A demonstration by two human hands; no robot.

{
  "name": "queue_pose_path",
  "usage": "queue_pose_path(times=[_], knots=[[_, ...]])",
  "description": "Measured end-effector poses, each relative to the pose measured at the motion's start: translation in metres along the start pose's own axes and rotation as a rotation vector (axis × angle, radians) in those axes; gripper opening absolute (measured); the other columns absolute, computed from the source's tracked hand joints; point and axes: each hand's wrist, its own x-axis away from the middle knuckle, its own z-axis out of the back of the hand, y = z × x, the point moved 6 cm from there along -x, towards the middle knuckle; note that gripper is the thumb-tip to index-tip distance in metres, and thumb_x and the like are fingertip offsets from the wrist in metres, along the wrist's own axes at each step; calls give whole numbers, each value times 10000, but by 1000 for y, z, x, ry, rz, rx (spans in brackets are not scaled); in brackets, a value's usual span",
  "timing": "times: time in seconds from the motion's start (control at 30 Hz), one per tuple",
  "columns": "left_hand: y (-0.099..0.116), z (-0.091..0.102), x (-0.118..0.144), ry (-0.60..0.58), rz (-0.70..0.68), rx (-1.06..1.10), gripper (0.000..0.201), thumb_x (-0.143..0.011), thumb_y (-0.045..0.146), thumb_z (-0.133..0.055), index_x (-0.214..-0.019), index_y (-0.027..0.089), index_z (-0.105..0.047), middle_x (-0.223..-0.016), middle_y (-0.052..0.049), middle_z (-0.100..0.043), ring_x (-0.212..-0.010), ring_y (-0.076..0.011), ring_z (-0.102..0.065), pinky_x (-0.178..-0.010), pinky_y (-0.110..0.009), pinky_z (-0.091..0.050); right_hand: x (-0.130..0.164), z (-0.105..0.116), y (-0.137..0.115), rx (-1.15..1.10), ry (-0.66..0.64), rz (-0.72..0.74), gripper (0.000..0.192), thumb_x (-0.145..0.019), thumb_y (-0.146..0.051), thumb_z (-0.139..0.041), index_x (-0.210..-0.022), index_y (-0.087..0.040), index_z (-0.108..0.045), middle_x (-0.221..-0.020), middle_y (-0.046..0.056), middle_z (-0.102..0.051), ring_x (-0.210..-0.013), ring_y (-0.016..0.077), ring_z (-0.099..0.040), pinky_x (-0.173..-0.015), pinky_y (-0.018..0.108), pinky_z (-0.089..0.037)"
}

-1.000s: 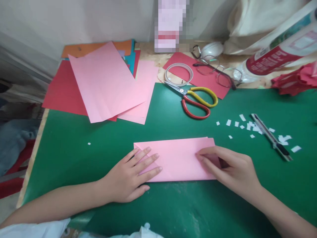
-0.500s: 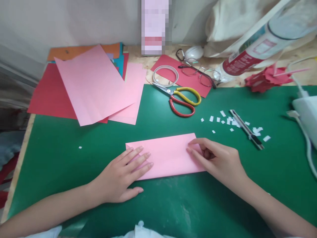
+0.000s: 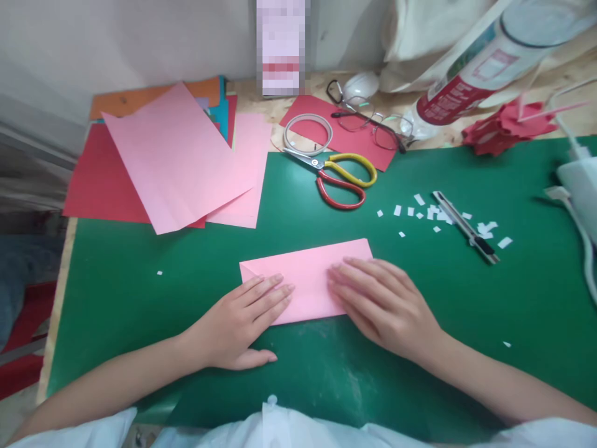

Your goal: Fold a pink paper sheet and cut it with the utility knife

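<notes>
Folding looks partway: pink paper [image 3: 305, 274] already doubled into a strip, left hand [image 3: 242, 320] and right hand [image 3: 380, 302] pressing flat, fingers spread; scissors [image 3: 340, 177] beyond it untouched.

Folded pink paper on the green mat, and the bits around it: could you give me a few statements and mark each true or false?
1. Both hands rest flat on the folded pink paper rectangle. True: left hand, right hand.
2. The red-and-yellow-handled scissors are in the right hand. False: they lie on the green mat, beyond the paper.
3. The metal utility knife lies among small white paper scraps. True.
4. The wire-framed eyeglasses lie on the pink sheets. False: they rest partly on a red paper sheet.
</notes>
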Motion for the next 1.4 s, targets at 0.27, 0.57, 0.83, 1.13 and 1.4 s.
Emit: queue_pose_path(times=[0.27,0.57,0.83,1.13,1.4], knots=[[-3,-3,3,-3,5,19,760,-939,575,-525,-1498,71,-425,-1601,-123,-411,-1529,-311,-295,-1248,-443,-280,6,-12,-25,-60,-76,190,286,-1006,-126,-551,-1270,-130,-660,-1366,90,-636,-1328,249,-562,-1092,413,-517],[-3,-4,5,-26,-7,38,731,-941,540,-557,-1540,157,-387,-1635,-138,-339,-1555,-314,-232,-1248,-454,-259,7,-18,-17,-67,-123,158,309,-989,-189,-614,-1292,-148,-657,-1403,108,-603,-1343,259,-551,-1087,417,-543],[-3,-3,5,-51,-16,28,696,-964,535,-530,-1540,168,-392,-1644,-131,-321,-1562,-306,-210,-1266,-436,-202,5,-14,-16,-57,-118,173,330,-970,-183,-644,-1295,-129,-652,-1391,134,-609,-1338,268,-555,-1105,428,-531],[-2,-3,5,-53,-9,18,687,-980,560,-494,-1537,173,-390,-1643,-127,-325,-1570,-295,-184,-1273,-424,-167,4,-13,-13,-15,-109,176,322,-980,-222,-641,-1291,-138,-649,-1372,118,-626,-1335,275,-556,-1093,428,-538],[-3,-4,6,-54,-6,30,693,-969,540,-524,-1541,171,-394,-1651,-134,-305,-1563,-305,-207,-1277,-422,-170,4,-13,-12,-27,-125,153,317,-994,-248,-619,-1283,-124,-655,-1371,130,-625,-1324,272,-567,-1087,423,-542]])
